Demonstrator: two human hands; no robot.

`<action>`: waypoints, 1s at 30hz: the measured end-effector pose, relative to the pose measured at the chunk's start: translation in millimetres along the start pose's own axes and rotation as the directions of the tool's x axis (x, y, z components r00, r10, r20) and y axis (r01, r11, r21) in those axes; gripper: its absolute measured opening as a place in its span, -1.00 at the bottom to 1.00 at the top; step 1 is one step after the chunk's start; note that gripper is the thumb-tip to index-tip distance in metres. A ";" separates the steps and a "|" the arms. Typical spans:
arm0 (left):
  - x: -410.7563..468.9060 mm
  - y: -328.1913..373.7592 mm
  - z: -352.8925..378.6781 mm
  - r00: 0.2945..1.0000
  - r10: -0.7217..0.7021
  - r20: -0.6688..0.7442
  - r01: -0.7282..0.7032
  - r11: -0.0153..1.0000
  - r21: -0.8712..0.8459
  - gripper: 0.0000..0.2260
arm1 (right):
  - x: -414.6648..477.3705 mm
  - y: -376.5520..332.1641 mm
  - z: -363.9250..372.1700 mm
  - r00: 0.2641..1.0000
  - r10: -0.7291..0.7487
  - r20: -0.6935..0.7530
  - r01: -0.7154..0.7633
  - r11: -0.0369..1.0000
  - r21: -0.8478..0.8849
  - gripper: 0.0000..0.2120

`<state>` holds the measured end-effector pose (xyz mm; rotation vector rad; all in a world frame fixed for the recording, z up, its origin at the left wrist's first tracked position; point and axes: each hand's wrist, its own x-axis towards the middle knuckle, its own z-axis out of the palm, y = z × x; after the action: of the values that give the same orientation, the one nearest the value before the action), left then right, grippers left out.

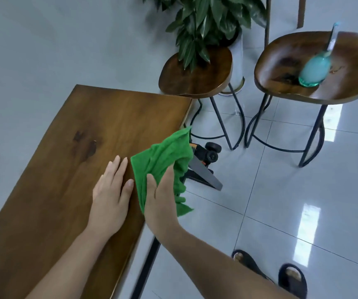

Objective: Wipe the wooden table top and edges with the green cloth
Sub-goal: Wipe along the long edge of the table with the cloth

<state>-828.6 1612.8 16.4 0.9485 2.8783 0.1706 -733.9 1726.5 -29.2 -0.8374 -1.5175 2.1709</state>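
The long wooden table top (61,169) runs from the lower left toward the centre. My left hand (111,190) lies flat on it, fingers together, near the right edge. My right hand (163,197) grips the green cloth (165,156) at that right edge; the cloth is bunched, partly on the table top and partly hanging over the side. A dark stain (85,145) shows in the wood beyond my left hand.
Two wooden stools with black metal legs stand to the right: one (195,76) under a leafy plant (206,24), the other (316,67) holding a teal spray bottle (314,70). A black wheeled stand (204,165) sits on the tiled floor beside the table. My sandalled feet (270,275) are lower right.
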 end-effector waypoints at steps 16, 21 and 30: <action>-1.1 6.8 4.3 0.999 -0.027 -0.043 0.028 0.999 0.039 -0.46 | 77.3 -21.4 -3.7 0.983 -0.063 -0.173 0.043 0.992 -0.116 -0.28; -1.4 9.9 3.6 0.999 -0.033 -0.042 0.035 0.999 0.042 -0.45 | 156.3 -64.3 -33.0 0.973 -0.034 -0.228 0.019 0.997 -0.070 -0.26; 1.0 4.0 8.3 0.998 -0.025 -0.057 0.028 0.998 0.051 -0.42 | 128.0 -56.9 -30.0 0.982 -0.053 -0.183 0.047 0.998 -0.037 -0.29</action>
<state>-825.9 1617.2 8.7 0.9285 2.9585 0.1237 -813.8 1844.8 -17.0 -0.9712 -1.4694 1.9779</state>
